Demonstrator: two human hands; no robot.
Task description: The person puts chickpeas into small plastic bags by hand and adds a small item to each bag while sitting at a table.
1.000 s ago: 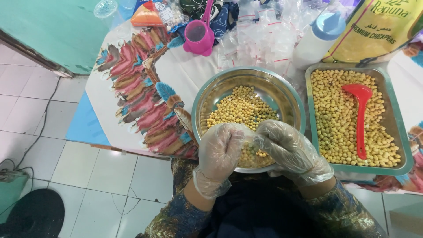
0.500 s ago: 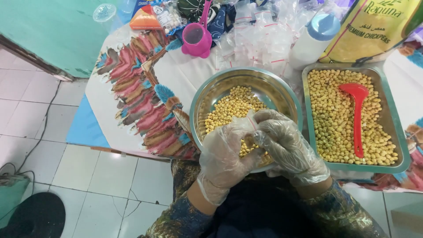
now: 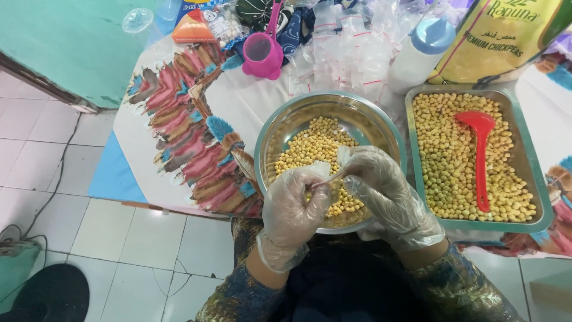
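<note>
- Currently, the left hand (image 3: 295, 203), gloved, is closing in a fist around the lower part of a small clear bag (image 3: 331, 173), low in the centre of the frame.
- The right hand (image 3: 387, 194), also gloved, is pinching the top edge of the same bag between fingertips and thumb.
- Both hands are working directly over the near rim of the round steel bowl (image 3: 277, 134), which is holding a heap of pale yellow chickpeas (image 3: 316, 143).
- Judging progress: the bag is appearing partly filled and not yet sealed; its contents are too hidden to confirm.
- Much is remaining, by judgement: the bowl is holding plenty, and the rectangular tray (image 3: 417, 104) at right is lying full, with a red scoop (image 3: 480, 155) resting on top.
- A pile of empty clear bags (image 3: 351, 53) is waiting at upper centre, beside a pink measuring cup (image 3: 261, 55).
- No filled bags are showing anywhere.
</note>
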